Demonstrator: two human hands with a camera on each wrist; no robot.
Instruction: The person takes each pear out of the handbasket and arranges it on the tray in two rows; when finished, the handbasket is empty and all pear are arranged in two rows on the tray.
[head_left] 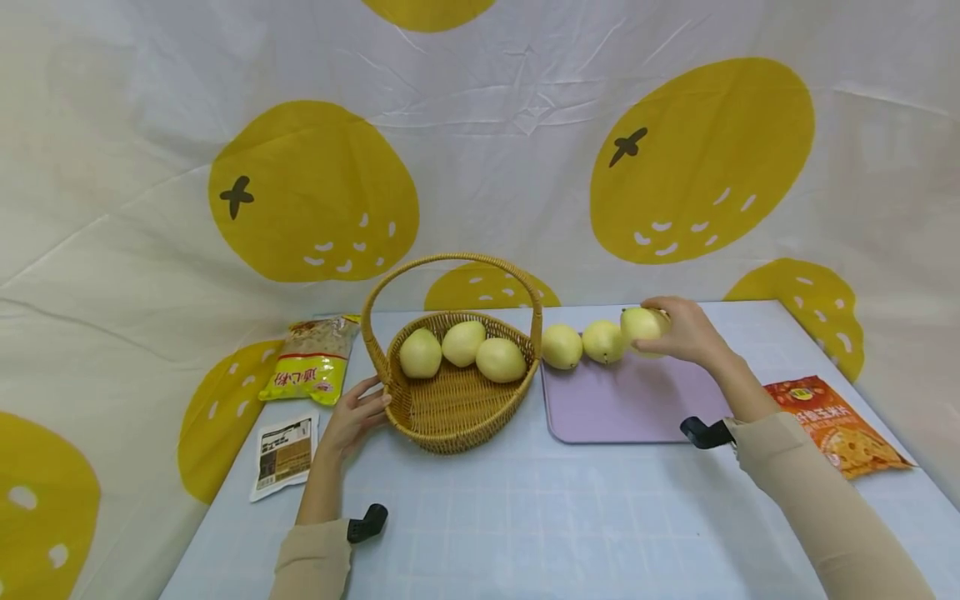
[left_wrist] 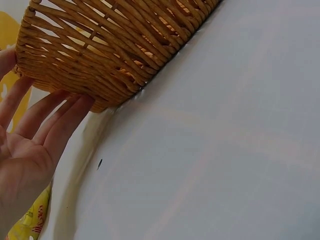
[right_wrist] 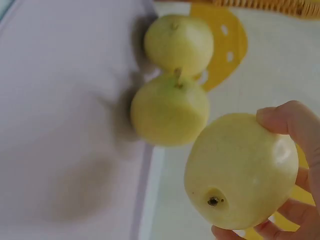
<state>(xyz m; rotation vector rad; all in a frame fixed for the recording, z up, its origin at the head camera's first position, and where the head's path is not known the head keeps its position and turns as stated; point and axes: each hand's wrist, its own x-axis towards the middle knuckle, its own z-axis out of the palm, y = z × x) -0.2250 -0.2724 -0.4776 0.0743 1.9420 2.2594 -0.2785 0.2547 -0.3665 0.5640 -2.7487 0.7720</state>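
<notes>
My right hand (head_left: 684, 332) grips a pale yellow pear (head_left: 642, 327), fingers and thumb around its sides. In the right wrist view the pear (right_wrist: 240, 170) is held up apart from the surface, its dark-centred hollow showing. Two more pears (head_left: 562, 347) (head_left: 603, 342) sit along the back of the lilac tray (head_left: 622, 417). Left of the tray stands a wicker basket (head_left: 450, 417) with a tall handle, holding three pears (head_left: 464, 343). My left hand (head_left: 358, 417) touches the basket's left side; in the left wrist view its fingers (left_wrist: 67, 117) lie fairly straight against the weave.
A yellow and red food bag (head_left: 311, 362) and a white packet with a brown label (head_left: 285, 454) lie left of the basket. An orange-red snack bag (head_left: 836, 427) lies right of the tray. Behind the table hangs a fruit-printed cloth (head_left: 495, 183).
</notes>
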